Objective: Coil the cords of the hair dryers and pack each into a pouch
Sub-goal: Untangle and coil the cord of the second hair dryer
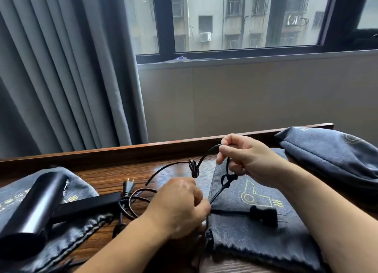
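**Work surface:** wooden desk w/ raised back rail, set against a wall under a window. Grey curtain hangs at left.

**Centre pouch:** flat denim-blue pouch lies on the desk in front of the person. A yellow hair-dryer logo faces up. A black tassel rests on the fabric just below the logo.

**R hand**: raised above the pouch's far edge. Thumb and curled fingers pinch the black drawstring. One run drops from the pinch through a knot down to the L hand. A second run arcs left through another knot, and its free end sits above the desk.

**L hand**: at the pouch's left edge, knuckles up, fingers curled. The fingertips are pressed together on the drawstring where it meets the pouch's edge.

**Hair dryer**: black, not packed. It lies on a second denim pouch at far left, w/ its handle pointing right.

**Power cord**: sits in loose loops on the desk between the handle and the L hand. The plug is just behind the loops, prongs up.

**Third pouch**: bulging, at far right against the back rail. Contents not visible.
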Motion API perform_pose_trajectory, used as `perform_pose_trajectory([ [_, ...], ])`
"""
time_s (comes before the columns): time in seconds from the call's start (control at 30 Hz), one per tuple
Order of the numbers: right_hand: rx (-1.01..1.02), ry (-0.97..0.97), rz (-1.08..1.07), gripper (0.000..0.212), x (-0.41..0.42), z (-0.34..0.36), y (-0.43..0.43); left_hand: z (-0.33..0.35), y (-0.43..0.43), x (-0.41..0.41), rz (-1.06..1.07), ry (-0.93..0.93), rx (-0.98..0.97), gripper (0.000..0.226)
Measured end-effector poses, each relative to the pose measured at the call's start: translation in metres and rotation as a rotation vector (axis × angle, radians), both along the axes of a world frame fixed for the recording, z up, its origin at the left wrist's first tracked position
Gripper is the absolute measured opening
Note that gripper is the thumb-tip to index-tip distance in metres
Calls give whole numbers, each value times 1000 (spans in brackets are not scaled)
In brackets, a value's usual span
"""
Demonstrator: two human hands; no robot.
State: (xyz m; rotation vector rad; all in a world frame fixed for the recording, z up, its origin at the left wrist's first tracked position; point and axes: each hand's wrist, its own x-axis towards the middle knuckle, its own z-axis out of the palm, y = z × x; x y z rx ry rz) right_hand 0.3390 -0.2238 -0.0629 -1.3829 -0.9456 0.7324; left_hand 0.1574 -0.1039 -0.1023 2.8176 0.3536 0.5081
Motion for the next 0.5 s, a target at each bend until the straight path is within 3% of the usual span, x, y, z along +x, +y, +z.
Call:
perform_pose_trajectory([
  [0.1,84,41,-20,9,-10,5,3,3,-8,5,37,-182,-43,27],
  [0.23,151,264,-35,12,-24,7,9,2,-18,9,7,-185,-258,50],
  [0.33,167,458,-94,9,-26,6,13,2,-19,9,19,-300,-328,45],
  [0.4,117,377,-194,2,-24,3,15,6,-17,8,38,-381,-298,34],
  [0.5,18,19,-247,11,-23,-1,12,12,-14,4,18,-477,-198,19],
])
